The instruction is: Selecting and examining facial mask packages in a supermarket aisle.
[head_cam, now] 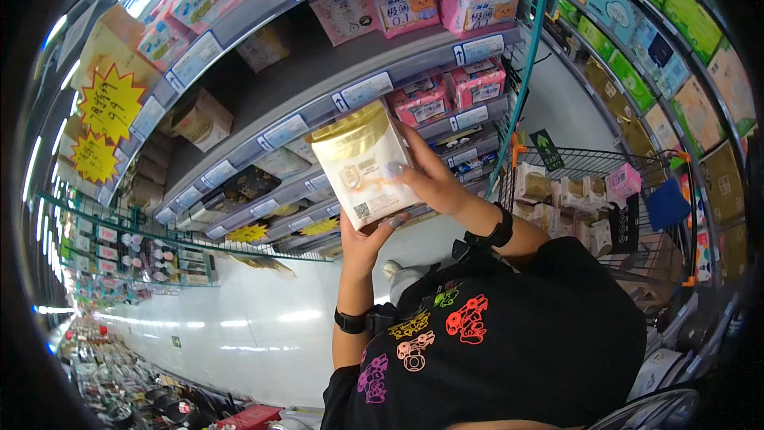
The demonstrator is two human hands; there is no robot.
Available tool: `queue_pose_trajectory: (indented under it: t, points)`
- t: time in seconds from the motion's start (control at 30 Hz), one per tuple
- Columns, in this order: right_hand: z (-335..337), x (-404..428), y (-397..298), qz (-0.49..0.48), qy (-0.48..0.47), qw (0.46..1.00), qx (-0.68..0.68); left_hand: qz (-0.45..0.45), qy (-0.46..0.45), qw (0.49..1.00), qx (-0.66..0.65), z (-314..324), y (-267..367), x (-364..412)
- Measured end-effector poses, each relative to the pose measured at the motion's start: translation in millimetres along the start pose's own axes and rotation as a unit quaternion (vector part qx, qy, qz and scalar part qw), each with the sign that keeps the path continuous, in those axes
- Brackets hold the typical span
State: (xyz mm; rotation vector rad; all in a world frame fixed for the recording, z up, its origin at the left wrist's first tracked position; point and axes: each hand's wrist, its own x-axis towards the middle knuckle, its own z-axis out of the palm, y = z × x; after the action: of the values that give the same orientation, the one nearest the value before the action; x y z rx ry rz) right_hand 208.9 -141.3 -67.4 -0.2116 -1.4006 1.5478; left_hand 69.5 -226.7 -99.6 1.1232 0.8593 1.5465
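Note:
A white and gold plastic-wrapped package (358, 161) is held up in front of the shelves, its printed face towards me and slightly tilted. Supporting its lower edge is my left hand (365, 243), thumb across the bottom corner. From the right side my right hand (433, 176) grips it, thumb on the printed face; the fingers behind are hidden. Beyond it runs a grey shelf (298, 71) with pink packs (403, 7) at its right end and a beige pack (202, 119) further left.
To the right stands a wire shopping cart (644, 251) holding several packs and a pink box (624, 180). A teal wire divider (525, 83) ends the shelf. Yellow price signs (111, 101) stick out at left. Behind the cart, more shelves carry green packs (692, 18).

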Motion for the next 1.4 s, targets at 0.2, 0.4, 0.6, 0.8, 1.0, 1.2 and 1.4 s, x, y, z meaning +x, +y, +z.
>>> queue_pose_trajectory:
  t: [0.2,0.4,0.6,0.8,1.0,1.2,1.4]
  points:
    - [-4,5,12,0.038,0.049,0.997,0.046,-0.043,0.018,0.999,-0.013,2,2,9]
    - [-4,1,17,0.079,0.072,0.989,0.103,-0.062,-0.03,0.997,-0.046,-7,-7,12]
    - [-7,-10,11,0.09,0.079,0.988,0.093,-0.074,0.002,0.997,-0.029,6,-12,4]
    - [-14,-23,19,0.108,0.108,0.985,0.083,-0.09,0.015,0.996,-0.012,8,-19,0]
    - [-18,-29,9,0.124,0.133,0.98,0.078,-0.108,0.019,0.994,-0.027,17,-21,2]
    - [-29,-33,12,0.149,0.153,0.969,0.125,-0.153,0.014,0.988,-0.019,23,-24,6]
    - [-32,-35,12,0.16,0.172,0.962,0.138,-0.166,0.02,0.986,-0.022,30,-22,7]
